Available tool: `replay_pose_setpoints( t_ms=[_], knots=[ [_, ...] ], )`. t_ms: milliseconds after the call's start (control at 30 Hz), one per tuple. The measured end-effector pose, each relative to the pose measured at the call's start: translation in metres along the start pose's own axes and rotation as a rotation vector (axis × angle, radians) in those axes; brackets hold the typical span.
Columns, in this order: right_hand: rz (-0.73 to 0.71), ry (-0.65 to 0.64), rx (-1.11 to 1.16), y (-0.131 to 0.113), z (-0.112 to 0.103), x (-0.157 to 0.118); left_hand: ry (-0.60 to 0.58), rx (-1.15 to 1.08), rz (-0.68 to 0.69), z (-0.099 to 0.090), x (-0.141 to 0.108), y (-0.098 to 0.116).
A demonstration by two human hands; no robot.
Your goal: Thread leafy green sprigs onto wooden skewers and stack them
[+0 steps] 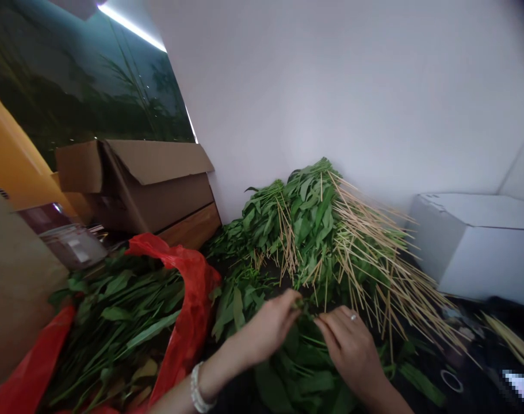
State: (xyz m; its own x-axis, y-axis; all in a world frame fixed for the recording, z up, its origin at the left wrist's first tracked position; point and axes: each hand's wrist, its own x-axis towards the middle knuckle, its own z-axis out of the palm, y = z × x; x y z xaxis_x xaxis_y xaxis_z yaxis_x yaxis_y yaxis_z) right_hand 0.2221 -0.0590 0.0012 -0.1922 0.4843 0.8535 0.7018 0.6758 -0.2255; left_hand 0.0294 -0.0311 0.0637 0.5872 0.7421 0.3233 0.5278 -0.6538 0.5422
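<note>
My left hand (275, 323), with a pale beaded bracelet at the wrist, has its fingers pinched on a green leafy stem (303, 313). Close by, my right hand (350, 344) wears a ring, and its thumb and fingers are closed on the same greenery from the other side. The exact grip points are small and partly hidden by my fingers. Broad green leaves (302, 374) hang and lie below both hands. Beyond them rises a tall pile of leaf bundles (309, 207) with many thin wooden sticks (374, 247) poking out to the right.
On the left, a red plastic bag (201, 287) holds long leafy stems (127, 310). An open cardboard box (158, 195) stands behind it. A white box (481, 247) sits at the right against the wall. A ring-shaped object (452, 380) lies near the lower right.
</note>
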Motion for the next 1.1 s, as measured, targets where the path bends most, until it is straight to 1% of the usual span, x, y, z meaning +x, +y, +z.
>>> replay_pose_setpoints(
  t_ms=[33,67,100,133,167,200,233,267,300,333,367,433,500,567,633,667,733,800,833,867,900,933,967,1000,1067,1100],
  knots=[
    [0.011,0.007,0.015,0.001,0.0,0.0,0.063,-0.116,-0.103,-0.016,0.002,-0.004],
    [0.019,0.006,0.025,0.002,0.0,0.0,0.155,-0.222,-0.199,-0.035,0.005,-0.009],
    [0.023,0.001,0.029,0.002,0.0,0.0,0.265,-0.282,-0.276,-0.055,0.009,-0.015],
    [0.025,-0.009,0.029,0.002,0.0,0.0,0.322,-0.282,-0.339,-0.075,0.014,-0.021],
    [0.024,-0.018,0.026,0.002,0.0,0.0,0.345,-0.224,-0.394,-0.092,0.02,-0.029],
    [0.02,-0.025,0.021,0.002,0.001,-0.001,0.339,-0.106,-0.455,-0.107,0.027,-0.038],
    [0.014,-0.029,0.013,0.001,0.001,-0.001,0.292,0.073,-0.523,-0.118,0.034,-0.048],
    [0.01,-0.033,0.006,0.001,0.001,-0.001,0.213,0.275,-0.582,-0.123,0.041,-0.059],
    [0.01,-0.037,0.0,0.001,0.001,-0.002,0.182,0.346,-0.609,-0.122,0.046,-0.071],
    [0.014,-0.039,-0.002,0.002,0.001,-0.002,0.167,0.396,-0.629,-0.116,0.051,-0.082],
    [0.025,-0.041,-0.001,0.004,0.001,-0.002,0.165,0.44,-0.652,-0.106,0.053,-0.093],
    [0.068,-0.047,0.01,0.008,0.0,-0.003,0.178,0.515,-0.692,-0.074,0.051,-0.112],
    [0.142,-0.069,0.029,0.014,-0.001,-0.004,0.177,0.559,-0.699,-0.039,0.041,-0.129],
    [0.238,-0.143,0.07,0.02,-0.002,-0.004,0.145,0.571,-0.706,-0.013,0.028,-0.143],
    [0.325,-0.275,0.125,0.024,-0.005,-0.003,0.122,0.581,-0.701,0.0,0.018,-0.155],
    [0.356,-0.352,0.15,0.025,-0.007,-0.001,0.116,0.586,-0.697,0.001,0.015,-0.16],
    [0.391,-0.489,0.186,0.027,-0.013,0.003,0.116,0.595,-0.695,-0.005,0.014,-0.162],
    [0.415,-0.56,0.226,0.027,-0.019,0.007,0.165,0.616,-0.662,-0.015,0.017,-0.152],
    [0.434,-0.569,0.256,0.027,-0.021,0.01,0.208,0.625,-0.611,-0.02,0.019,-0.141],
    [0.463,-0.563,0.291,0.027,-0.024,0.012,0.266,0.629,-0.526,-0.022,0.02,-0.127],
    [0.504,-0.548,0.332,0.026,-0.026,0.014,0.311,0.617,-0.401,-0.021,0.02,-0.111],
    [0.551,-0.528,0.377,0.026,-0.028,0.015,0.306,0.575,-0.272,-0.017,0.018,-0.093],
    [0.598,-0.508,0.421,0.025,-0.029,0.016,0.253,0.521,-0.156,-0.01,0.016,-0.075],
    [0.641,-0.491,0.461,0.025,-0.03,0.017,0.154,0.47,-0.058,-0.001,0.012,-0.058],
    [0.699,-0.471,0.521,0.024,-0.03,0.016,-0.099,0.417,0.098,0.021,0.005,-0.031],
    [0.711,-0.464,0.532,0.024,-0.029,0.016,-0.192,0.412,0.125,0.03,0.001,-0.023]
  ],
)
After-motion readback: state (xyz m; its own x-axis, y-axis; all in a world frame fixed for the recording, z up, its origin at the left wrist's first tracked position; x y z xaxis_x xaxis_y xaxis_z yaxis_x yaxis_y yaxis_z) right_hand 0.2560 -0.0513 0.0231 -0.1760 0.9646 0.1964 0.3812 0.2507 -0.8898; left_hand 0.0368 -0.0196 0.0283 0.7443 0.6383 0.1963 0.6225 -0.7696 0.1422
